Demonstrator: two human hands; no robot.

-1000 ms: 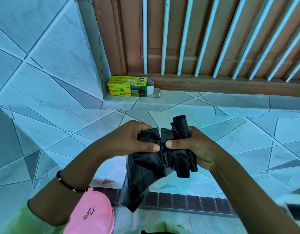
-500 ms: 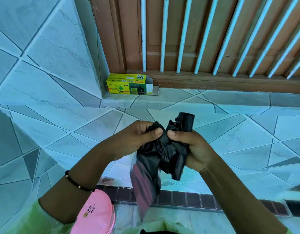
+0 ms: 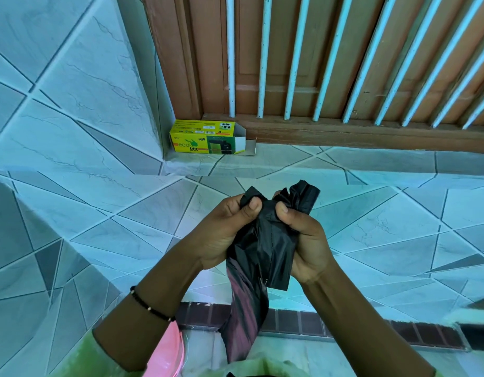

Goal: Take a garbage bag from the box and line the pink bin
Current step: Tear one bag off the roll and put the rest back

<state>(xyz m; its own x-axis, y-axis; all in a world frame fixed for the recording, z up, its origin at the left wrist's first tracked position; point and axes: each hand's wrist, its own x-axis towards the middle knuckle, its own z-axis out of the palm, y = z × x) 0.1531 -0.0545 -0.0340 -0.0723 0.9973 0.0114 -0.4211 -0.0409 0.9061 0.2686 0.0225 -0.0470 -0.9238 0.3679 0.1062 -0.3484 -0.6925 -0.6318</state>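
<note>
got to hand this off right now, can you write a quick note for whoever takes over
Left hand and right hand: both pinching the top of the black garbage bag, still bunched, its tail hanging down.
Yellow box: open, on the tiled step by the wooden door frame.
Pink bin: bottom edge, under the left forearm, only partly visible.
Done: bag out.
Left: find the mouth, open it, line the bin.

Yellow box [image 3: 206, 137] by the door: front face reads "eco" in orange, "bin" in green below it. Smaller print on front and top too small to read.

Two hands [image 3: 265, 235], one bag [image 3: 265, 248], one box [image 3: 206, 137]
</note>
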